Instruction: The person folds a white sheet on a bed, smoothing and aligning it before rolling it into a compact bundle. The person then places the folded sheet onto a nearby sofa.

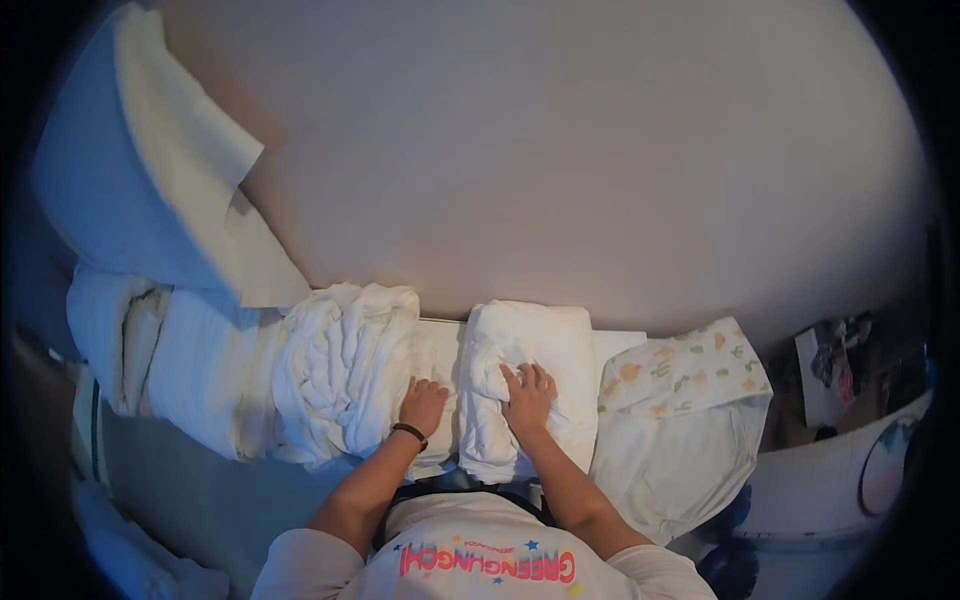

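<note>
My right hand (529,397) rests with spread fingers on a folded white quilt (566,337), near its rolled inner edge. To the left, my left hand (424,405), with a dark band on the wrist, lies on flat white fabric (435,356) beside a crumpled white cloth cover (345,360). Neither hand appears to grip anything. A narrow gap of the flat fabric separates the crumpled cover from the folded quilt. Right of the quilt sits a white bag with a printed pattern (675,375) along its upper part.
Thick folded white bedding (206,364) continues the row to the left. Above it leans a large pale sheet or board (150,172) with a bent edge. A plain wall (562,165) rises behind the row. More white bedding (142,547) lies low at left; clutter (840,367) stands far right.
</note>
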Tool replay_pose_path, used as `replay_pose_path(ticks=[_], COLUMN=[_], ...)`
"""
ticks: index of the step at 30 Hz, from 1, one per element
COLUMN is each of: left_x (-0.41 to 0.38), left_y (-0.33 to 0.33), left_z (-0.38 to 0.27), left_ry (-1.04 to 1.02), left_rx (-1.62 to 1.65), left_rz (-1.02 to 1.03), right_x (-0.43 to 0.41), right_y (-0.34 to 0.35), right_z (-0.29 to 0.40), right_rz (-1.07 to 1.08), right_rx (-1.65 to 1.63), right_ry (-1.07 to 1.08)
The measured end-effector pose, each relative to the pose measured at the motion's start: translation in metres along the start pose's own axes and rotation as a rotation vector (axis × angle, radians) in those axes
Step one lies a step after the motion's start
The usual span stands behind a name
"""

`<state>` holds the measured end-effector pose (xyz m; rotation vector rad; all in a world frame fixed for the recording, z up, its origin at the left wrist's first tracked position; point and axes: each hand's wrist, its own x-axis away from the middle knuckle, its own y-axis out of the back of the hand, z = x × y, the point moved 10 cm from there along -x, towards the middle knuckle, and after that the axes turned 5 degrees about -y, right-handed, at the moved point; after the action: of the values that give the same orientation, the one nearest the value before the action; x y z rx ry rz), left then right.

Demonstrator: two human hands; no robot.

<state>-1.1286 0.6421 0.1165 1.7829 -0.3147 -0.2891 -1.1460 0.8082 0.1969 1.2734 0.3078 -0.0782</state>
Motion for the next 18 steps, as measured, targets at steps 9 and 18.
replay_pose_path(ticks=[9,18], left_x=[-0.014,-0.001], left_y=[0.065,0.089], left_z=[-0.029,-0.167], left_ry=[0.039,0.079], left_rx=[0.774,1.827], left_rz=[-0.137,0.214], right_x=[0.013,0.102], right_y=[0.010,0.091], right_z=[-0.039,-0.061], right_rz=[0.156,-0.057], right_rx=[-0.893,-1.988], right_ry=[-0.296,-0.770])
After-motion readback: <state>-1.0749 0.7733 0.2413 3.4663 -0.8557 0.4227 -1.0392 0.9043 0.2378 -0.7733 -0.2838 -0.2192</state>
